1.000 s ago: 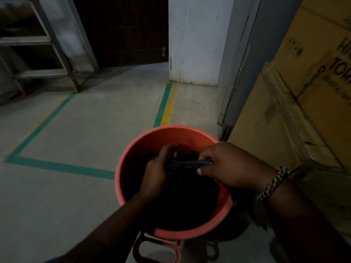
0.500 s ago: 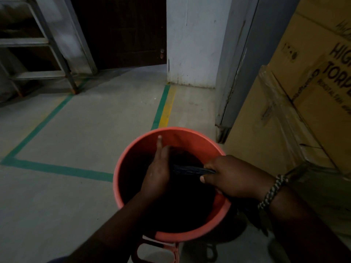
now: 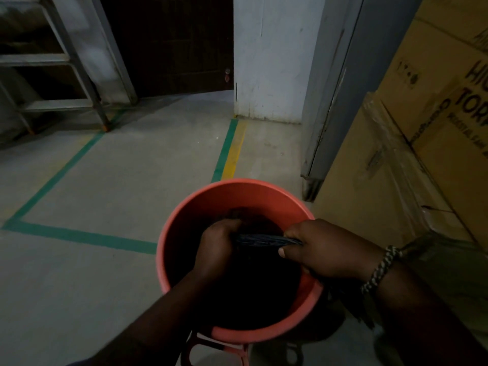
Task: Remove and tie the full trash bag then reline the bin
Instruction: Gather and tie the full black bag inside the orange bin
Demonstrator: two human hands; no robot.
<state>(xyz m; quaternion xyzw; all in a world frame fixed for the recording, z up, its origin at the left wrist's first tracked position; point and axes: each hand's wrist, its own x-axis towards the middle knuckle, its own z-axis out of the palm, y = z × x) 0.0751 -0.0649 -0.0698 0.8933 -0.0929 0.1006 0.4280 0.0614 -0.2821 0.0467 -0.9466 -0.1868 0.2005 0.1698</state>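
- Left hand [image 3: 219, 248]: its forefinger, held out straight over the bin half a second earlier, is now folded down with the other fingers [image 3: 227, 228], which curl round the left end of the twisted strand.
- Metal rack [image 3: 66, 75]: stands at the far left, with its legs on the floor.
- Green tape line [image 3: 79, 236]: runs across the grey floor [image 3: 118, 180] and ends at the left wall of the bin; a second line, green paired with yellow [image 3: 229, 151], runs away from the bin's far rim.
- Dark door [image 3: 171, 43]: lies at the back, between the rack and the white wall [image 3: 266, 62].
- Red bin [image 3: 237, 186]: is round, open-topped and upright on the floor; both hands reach inside it.
- Black trash bag [image 3: 264, 291]: sits inside the bin and fills its dark interior; its top is below the rim.
- Twisted strand [image 3: 266, 240]: is the gathered neck of the bag, stretched level between the two hands.
- Right hand [image 3: 327, 249]: its fingers are closed round the right end of the strand, with the thumb [image 3: 284, 251] pressed beneath it.
- Braided bracelet [image 3: 377, 270]: circles the right wrist.
- Grey door frame [image 3: 330, 101]: stands upright behind the bin, to its right.
- Cardboard cartons [image 3: 422, 128]: are stacked at the far right, just beside the bin, with printed lettering cut off by the edge.
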